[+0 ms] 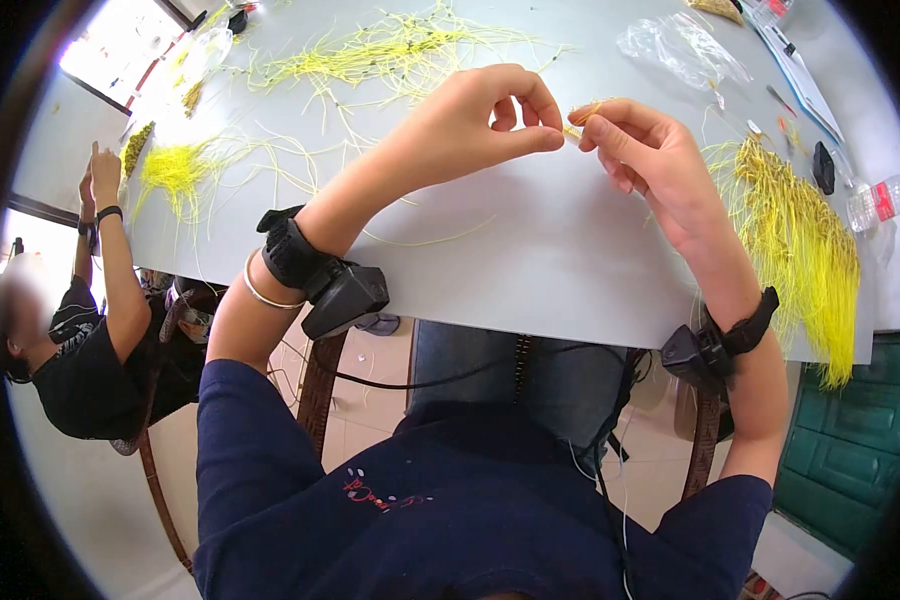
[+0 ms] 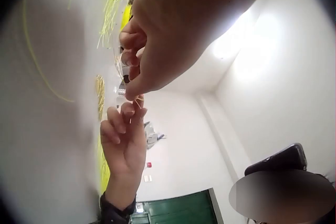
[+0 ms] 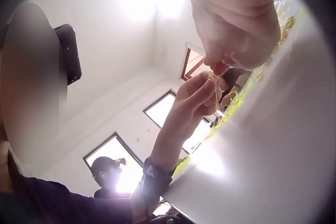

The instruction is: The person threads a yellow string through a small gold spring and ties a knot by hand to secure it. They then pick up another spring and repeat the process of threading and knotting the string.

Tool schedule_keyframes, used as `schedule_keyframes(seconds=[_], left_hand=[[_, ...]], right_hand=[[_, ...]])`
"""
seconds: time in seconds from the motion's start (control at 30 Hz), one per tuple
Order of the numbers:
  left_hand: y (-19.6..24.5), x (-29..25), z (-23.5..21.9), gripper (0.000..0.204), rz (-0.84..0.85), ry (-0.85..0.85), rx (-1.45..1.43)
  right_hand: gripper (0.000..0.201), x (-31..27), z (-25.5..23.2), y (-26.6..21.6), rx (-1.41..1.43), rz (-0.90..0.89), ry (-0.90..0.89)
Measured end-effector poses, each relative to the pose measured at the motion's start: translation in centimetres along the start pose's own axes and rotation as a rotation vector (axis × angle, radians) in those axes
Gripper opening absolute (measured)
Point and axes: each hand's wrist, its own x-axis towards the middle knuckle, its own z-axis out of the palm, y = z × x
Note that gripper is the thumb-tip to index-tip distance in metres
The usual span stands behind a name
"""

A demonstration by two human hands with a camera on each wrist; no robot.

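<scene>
Both hands are raised over the grey table, fingertips close together. The right hand (image 1: 660, 160) pinches a small yellowish strand piece (image 1: 573, 132) between thumb and forefinger. Just left of it, the left hand (image 1: 495, 115) has its thumb and forefinger tips nearly together, at the piece's end; whether it grips a strand is too small to tell in the head view. In the left wrist view, thin strands (image 2: 137, 101) show between the two hands' fingertips. The right wrist view shows the left hand (image 3: 197, 98) with curled fingers and a pale strand hanging by them.
Yellow-green strands (image 1: 370, 62) lie across the table's far side, with another bundle (image 1: 175, 170) at left. A thick yellow fringe (image 1: 805, 250) hangs over the right edge, near a bottle (image 1: 885, 203) and plastic bag (image 1: 682, 48). Another person (image 1: 90, 330) sits at left.
</scene>
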Motion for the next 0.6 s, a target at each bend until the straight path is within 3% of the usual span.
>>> schedule_keyframes(seconds=[0.17, 0.27, 0.33, 0.6], left_hand=[[-0.1, 0.02, 0.21, 0.015, 0.001, 0.026, -0.04], [0.15, -0.01, 0.24, 0.017, -0.004, -0.004, -0.049], [0.11, -0.04, 0.27, 0.018, 0.011, -0.02, -0.046], [-0.01, -0.1, 0.47, 0.021, -0.021, -0.025, -0.11]], right_hand=[[0.016, -0.06, 0.12, -0.13, 0.003, -0.006, 0.01], [0.016, -0.17, -0.01, -0.33, -0.085, -0.014, -0.088], [0.015, -0.08, 0.26, -0.15, -0.112, -0.152, -0.104], [0.015, -0.18, 0.13, -0.6, -0.015, -0.119, -0.092]])
